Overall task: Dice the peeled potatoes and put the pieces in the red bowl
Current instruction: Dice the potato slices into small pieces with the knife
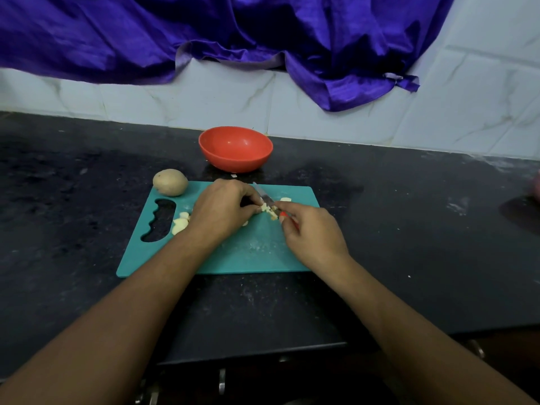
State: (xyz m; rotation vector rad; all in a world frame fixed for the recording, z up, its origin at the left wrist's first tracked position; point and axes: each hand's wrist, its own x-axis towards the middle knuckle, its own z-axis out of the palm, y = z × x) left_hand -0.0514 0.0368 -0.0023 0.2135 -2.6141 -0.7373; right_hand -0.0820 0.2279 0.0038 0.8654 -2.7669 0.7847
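Note:
On the teal cutting board my left hand holds down pale potato strips with curled fingertips. My right hand grips a red-handled knife, its blade lying across those strips. More cut potato pieces lie by the board's handle cut-out, and one piece sits right of the blade. A whole potato rests at the board's far left corner. The red bowl stands behind the board; no pieces show inside it.
The black stone counter runs to a white tiled wall with purple cloth hanging over it. A dark object sits at the right edge. Drawer handles show below the counter's front edge.

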